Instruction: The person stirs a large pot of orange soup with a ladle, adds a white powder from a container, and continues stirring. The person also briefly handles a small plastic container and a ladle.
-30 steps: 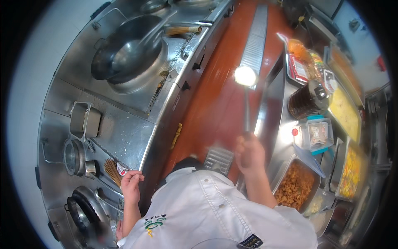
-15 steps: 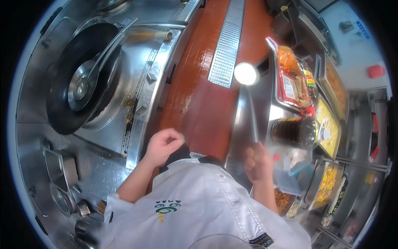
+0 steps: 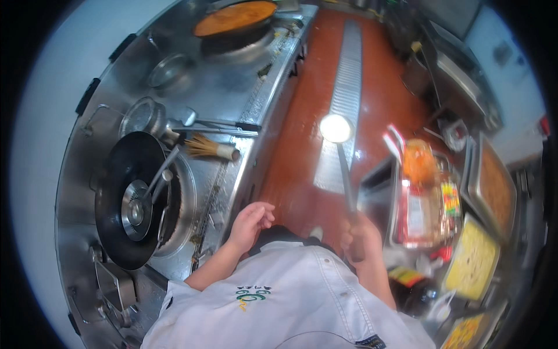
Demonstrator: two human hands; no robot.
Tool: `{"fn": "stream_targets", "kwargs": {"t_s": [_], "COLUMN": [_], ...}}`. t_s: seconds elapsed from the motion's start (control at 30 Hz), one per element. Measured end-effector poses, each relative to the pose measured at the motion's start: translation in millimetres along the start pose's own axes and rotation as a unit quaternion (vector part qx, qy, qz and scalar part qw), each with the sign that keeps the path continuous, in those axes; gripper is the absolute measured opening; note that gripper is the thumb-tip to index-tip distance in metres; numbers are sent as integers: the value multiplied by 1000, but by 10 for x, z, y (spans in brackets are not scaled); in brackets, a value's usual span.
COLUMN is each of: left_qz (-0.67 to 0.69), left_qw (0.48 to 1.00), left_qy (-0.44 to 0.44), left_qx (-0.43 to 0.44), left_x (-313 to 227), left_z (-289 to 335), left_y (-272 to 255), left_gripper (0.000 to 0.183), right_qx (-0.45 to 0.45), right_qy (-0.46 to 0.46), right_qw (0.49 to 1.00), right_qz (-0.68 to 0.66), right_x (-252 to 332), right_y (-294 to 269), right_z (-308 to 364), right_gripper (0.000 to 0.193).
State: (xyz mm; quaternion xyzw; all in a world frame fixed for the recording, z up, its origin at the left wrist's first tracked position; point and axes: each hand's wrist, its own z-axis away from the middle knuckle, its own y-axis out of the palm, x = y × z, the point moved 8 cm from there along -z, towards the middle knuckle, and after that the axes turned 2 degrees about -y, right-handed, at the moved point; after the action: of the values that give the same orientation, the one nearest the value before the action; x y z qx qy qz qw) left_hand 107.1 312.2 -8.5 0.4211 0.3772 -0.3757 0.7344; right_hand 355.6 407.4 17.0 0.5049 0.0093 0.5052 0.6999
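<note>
My right hand [image 3: 361, 235] is closed round the long handle of a ladle [image 3: 344, 168], held up in front of me above the floor. The ladle's round bowl shows bright white; I cannot tell whether that is its contents or glare. My left hand [image 3: 253, 221], near the stove's edge, has loosely curled fingers with nothing visible in them. On the stove to my left sits a black wok [image 3: 110, 186], holding a perforated metal skimmer [image 3: 131, 228] with another round-bowled utensil on it. A bamboo brush [image 3: 212, 149] lies beyond the wok.
Farther along the steel stove counter [image 3: 229, 99] is another wok [image 3: 235, 20] with orange-brown contents. To my right stand packaged foods [image 3: 427, 203], a dark bottle [image 3: 414, 291], a tray of yellow food [image 3: 472, 259] and a brown-filled tray [image 3: 494, 186]. A metal drain grate [image 3: 343, 75] runs along the red floor.
The view has shifted, bringing the far wok into sight. The ladle stays in my right hand, its bowl now over the drain grate. My left hand's fingers have loosened somewhat.
</note>
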Motion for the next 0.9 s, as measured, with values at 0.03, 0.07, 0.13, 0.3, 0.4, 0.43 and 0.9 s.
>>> {"fn": "stream_targets", "kwargs": {"t_s": [0.03,0.07,0.13,0.3,0.4,0.43,0.9], "left_qz": [14,24,42,84,142,165,221], "left_qw": [1000,999,996,988,978,973,892], "left_qy": [15,13,13,10,23,27,151], "left_qx": [-14,-39,-82,-133,-150,-159,-364], "left_x": [-54,-86,-132,-214,-373,-459,-1307], "left_z": [-98,-216,-443,-1058,-1519,-1672,-3076], "left_y": [-45,-98,-186,-408,-579,-632,-1452], "left_gripper": [31,31,32,31,28,27,21], "right_qx": [23,30,26,140,184,198,254], "right_qy": [2,11,30,84,91,102,-139], "right_qw": [1000,999,999,987,977,972,691], "right_qz": [10,19,30,12,61,80,662], "right_x": [132,272,532,1230,1616,1738,2708], "right_y": [106,192,334,1069,1799,2091,4786], "right_z": [-179,-370,-759,-1951,-2673,-2905,-6334], "right_gripper": [39,39,39,42,54,58,36]}}
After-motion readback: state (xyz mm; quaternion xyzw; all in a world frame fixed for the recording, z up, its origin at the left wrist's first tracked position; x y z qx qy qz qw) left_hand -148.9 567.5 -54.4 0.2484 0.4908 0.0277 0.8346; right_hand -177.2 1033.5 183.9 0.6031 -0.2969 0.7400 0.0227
